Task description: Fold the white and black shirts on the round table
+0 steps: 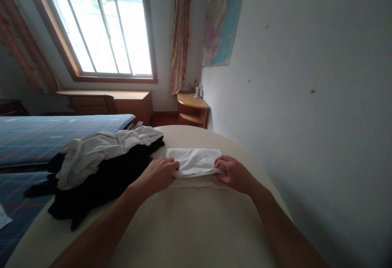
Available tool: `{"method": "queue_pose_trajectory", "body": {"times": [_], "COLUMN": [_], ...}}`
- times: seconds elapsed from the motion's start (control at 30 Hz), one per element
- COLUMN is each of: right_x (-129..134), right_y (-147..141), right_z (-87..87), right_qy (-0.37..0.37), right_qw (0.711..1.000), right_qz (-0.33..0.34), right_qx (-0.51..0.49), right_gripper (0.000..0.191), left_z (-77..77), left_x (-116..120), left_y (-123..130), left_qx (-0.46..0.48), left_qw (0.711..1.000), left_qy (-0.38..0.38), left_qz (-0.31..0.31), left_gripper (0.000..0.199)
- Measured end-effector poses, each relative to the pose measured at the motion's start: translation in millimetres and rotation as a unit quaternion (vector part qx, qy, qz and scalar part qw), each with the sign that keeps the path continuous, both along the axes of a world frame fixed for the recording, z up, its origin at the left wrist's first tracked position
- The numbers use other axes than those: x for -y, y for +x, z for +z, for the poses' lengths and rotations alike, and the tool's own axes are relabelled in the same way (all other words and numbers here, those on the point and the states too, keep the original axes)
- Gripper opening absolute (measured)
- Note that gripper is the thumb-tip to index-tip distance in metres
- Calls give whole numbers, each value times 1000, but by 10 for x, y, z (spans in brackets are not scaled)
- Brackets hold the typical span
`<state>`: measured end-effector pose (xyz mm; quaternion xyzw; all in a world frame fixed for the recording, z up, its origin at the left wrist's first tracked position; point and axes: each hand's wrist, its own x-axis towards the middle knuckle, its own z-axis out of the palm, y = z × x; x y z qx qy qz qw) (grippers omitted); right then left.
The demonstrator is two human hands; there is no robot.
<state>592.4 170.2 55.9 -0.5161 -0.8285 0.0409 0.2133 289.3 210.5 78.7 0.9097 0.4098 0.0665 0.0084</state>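
Observation:
A white cloth [197,161], folded into a flat rectangle, lies on the cream round table [196,223] in front of me. My left hand [162,174] pinches the left end of its near folded edge, fingers curled over the fabric. At the right end, my right hand [234,174] grips the same edge between thumb and fingers. Between the hands the edge is slightly raised, and a lower layer of the cloth shows beneath it on the near side. Whether the cloth is a garment I cannot tell.
Crumpled black clothing [107,178] with white clothing [92,149] on top lies at the table's left side. Beyond it is a blue plaid mattress [61,135]. A wall [321,137] rises on the right; a wooden corner shelf [192,101] stands past the table's far edge.

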Motion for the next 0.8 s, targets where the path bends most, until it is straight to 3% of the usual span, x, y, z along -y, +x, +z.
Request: {"method": "queue_pose_trajectory", "body": {"times": [0.17, 0.3, 0.43, 0.5, 0.6, 0.7, 0.8], "right_x": [14, 23, 0, -25, -45, -46, -85], "right_y": [-42, -55, -110, -170, -256, -289, -292], "right_z": [-43, -24, -60, -136, -262, -301, -256], "right_qy": [-84, -98, -65, -22, -58, -93, -56], "right_qw": [996, 995, 998, 1000, 996, 994, 998], "right_qz": [5, 19, 21, -17, -52, -29, -14], "right_qx": [17, 1, -19, -14, 38, 55, -5], "right_gripper": [13, 11, 31, 38, 63, 63, 45], "left_z": [-30, -89, -390, -570, -726, -695, -565], "left_x": [-1, -78, -173, -214, -251, -245, -230], "left_y": [-41, -27, 35, 36, -5, -29, 15], "left_qx": [0, 67, 124, 95, 47, 53, 107], "left_qw": [996, 996, 991, 994, 997, 998, 994], "left_qy": [-90, -48, 34, 14, -41, -42, 7], "left_qz": [-7, 25, -49, -60, -36, -19, -7], "left_gripper": [22, 31, 42, 56, 67, 63, 39]}}
